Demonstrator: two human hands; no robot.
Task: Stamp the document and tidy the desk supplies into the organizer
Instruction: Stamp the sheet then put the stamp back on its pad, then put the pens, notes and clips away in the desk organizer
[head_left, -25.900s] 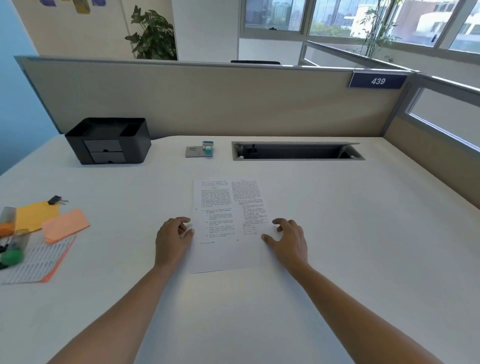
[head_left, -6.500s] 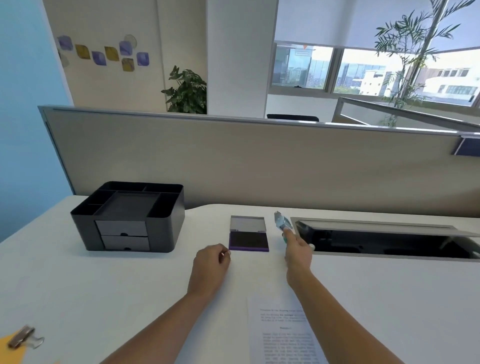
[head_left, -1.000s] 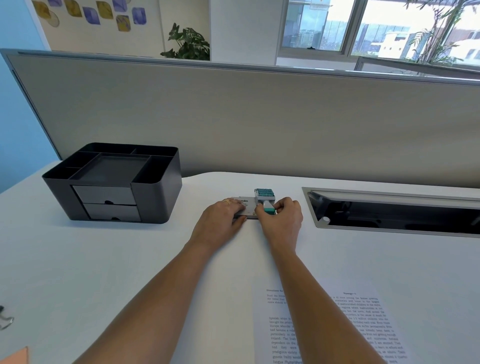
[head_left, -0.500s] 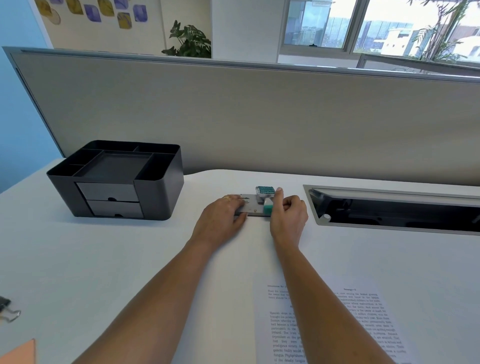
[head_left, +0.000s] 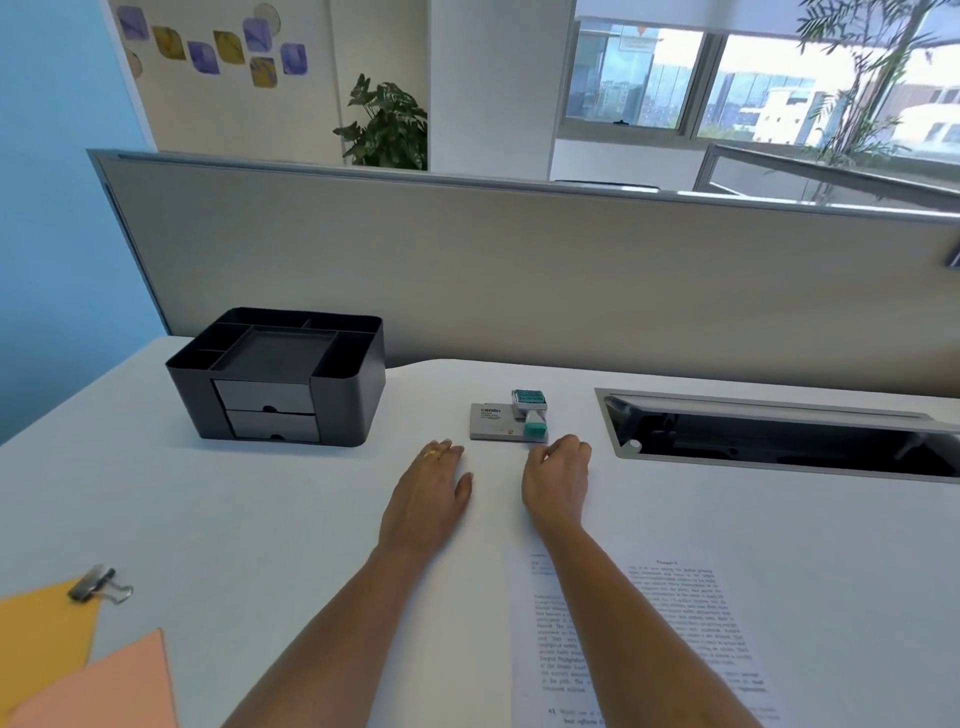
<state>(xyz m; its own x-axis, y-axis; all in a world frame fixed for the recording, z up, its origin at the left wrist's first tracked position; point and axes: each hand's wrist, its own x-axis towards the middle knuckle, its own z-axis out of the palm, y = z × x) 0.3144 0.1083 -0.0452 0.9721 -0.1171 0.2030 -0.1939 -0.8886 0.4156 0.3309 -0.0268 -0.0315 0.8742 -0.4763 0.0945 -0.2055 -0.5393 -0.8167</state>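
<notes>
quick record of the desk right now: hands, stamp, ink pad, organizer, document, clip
left hand: flat on the desk, holding nothing
right hand: loosely curled, holding nothing, just short of the ink pad
ink pad: lid closed, right of the organizer
stamp: lies on the ink pad's right end
organizer: both drawers shut
document: flat on desk, right forearm over it
binder clip: on yellow paper, far left

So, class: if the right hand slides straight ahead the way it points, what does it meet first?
The right hand would likely meet the stamp lying on the ink pad; depth is unclear.
</notes>
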